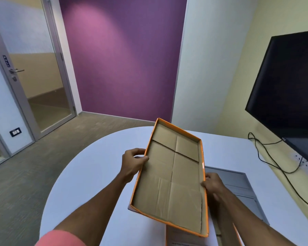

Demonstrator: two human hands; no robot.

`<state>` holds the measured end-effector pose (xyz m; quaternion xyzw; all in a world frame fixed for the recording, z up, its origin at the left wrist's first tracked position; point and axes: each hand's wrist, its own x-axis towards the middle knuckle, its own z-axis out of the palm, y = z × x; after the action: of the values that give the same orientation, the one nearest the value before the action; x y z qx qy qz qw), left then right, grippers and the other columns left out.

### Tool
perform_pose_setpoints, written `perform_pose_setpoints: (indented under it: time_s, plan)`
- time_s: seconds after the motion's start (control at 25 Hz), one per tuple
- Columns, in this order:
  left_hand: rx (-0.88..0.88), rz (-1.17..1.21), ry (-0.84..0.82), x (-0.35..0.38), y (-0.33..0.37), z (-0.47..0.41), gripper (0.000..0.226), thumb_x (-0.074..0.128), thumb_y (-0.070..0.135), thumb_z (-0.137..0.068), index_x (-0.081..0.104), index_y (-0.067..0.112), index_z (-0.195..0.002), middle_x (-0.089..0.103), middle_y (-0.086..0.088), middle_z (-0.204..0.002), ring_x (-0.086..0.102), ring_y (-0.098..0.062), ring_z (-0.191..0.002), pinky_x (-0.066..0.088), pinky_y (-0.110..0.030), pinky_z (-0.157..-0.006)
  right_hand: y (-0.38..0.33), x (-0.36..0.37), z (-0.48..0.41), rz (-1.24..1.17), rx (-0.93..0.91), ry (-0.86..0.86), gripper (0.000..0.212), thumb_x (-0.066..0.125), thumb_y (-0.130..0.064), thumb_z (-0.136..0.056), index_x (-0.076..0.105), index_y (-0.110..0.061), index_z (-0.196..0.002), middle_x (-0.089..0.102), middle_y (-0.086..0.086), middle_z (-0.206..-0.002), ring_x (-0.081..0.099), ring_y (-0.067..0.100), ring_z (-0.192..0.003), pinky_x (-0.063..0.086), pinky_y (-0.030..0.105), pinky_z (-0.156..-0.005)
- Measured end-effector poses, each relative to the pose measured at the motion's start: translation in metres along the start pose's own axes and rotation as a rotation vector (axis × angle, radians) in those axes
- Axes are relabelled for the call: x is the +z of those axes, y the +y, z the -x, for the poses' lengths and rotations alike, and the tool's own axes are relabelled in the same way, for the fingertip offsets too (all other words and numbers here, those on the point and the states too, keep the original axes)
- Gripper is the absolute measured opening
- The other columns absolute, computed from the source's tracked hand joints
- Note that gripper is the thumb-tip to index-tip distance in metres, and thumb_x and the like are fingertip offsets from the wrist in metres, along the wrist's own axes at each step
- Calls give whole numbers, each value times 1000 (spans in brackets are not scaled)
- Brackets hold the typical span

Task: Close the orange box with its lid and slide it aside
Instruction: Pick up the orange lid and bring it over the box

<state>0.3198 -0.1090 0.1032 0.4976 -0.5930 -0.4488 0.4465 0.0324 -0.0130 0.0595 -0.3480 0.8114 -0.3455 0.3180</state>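
Observation:
An orange lid (172,176) with a brown cardboard inside is held up over the table, its open side facing me and tilted. My left hand (133,161) grips its left rim, thumb inside. My right hand (212,183) grips its right rim. Below the lid, at the frame's bottom, only a part of the orange box (183,237) shows, mostly hidden by the lid and my right arm.
The white table (89,174) has a rounded far end. A grey flat object (238,185) lies to the right of the box. A black cable (274,164) runs along the right wall under a dark screen (292,82). A glass door stands at the left.

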Motion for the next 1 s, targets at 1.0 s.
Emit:
perform_pose_setpoints:
  time_s: [1.0]
  plan:
    - [-258,189,-107,70,81,42,67,65,49,-85,47,9,-136,50,-13,-142,49,-27,-121,42,-43,-101,-143,-84,74,-555,-294,-140,19,65,-11,-90,61,-7,-72,64,10,-71,60,16,-59,57,24,-61]
